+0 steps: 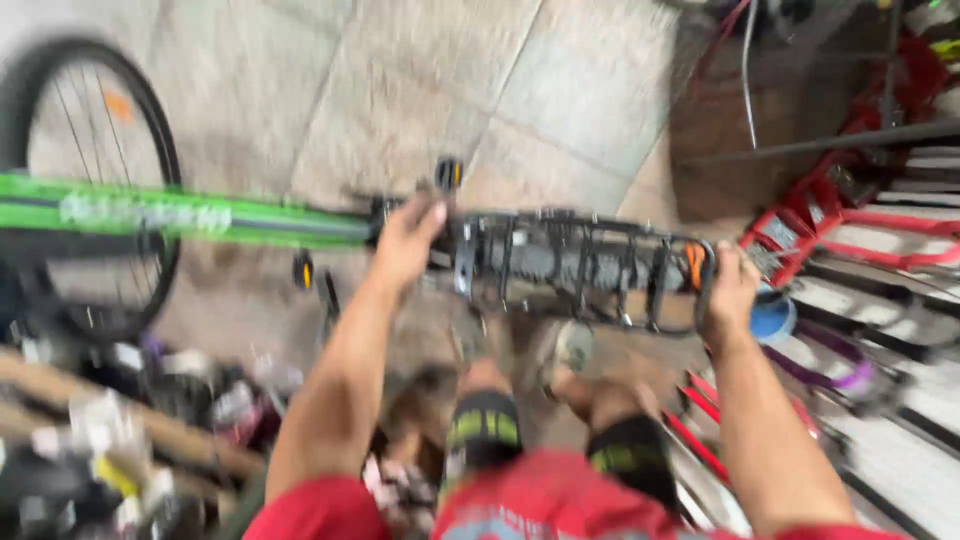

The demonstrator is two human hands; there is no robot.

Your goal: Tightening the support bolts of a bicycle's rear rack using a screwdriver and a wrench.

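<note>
A green bicycle frame lies across the view, its front wheel at the left. Behind the frame a black wire rear rack sits over the rear tyre. My left hand grips the bike where the frame meets the rack. My right hand is closed on the rack's far end, next to an orange reflector. The picture is blurred by motion. My legs and feet show below the rack.
Red metal stands and racks crowd the right side, with a blue round thing near my right hand. A wooden bench edge with cluttered small items fills the lower left. Stone floor tiles spread beyond the bike.
</note>
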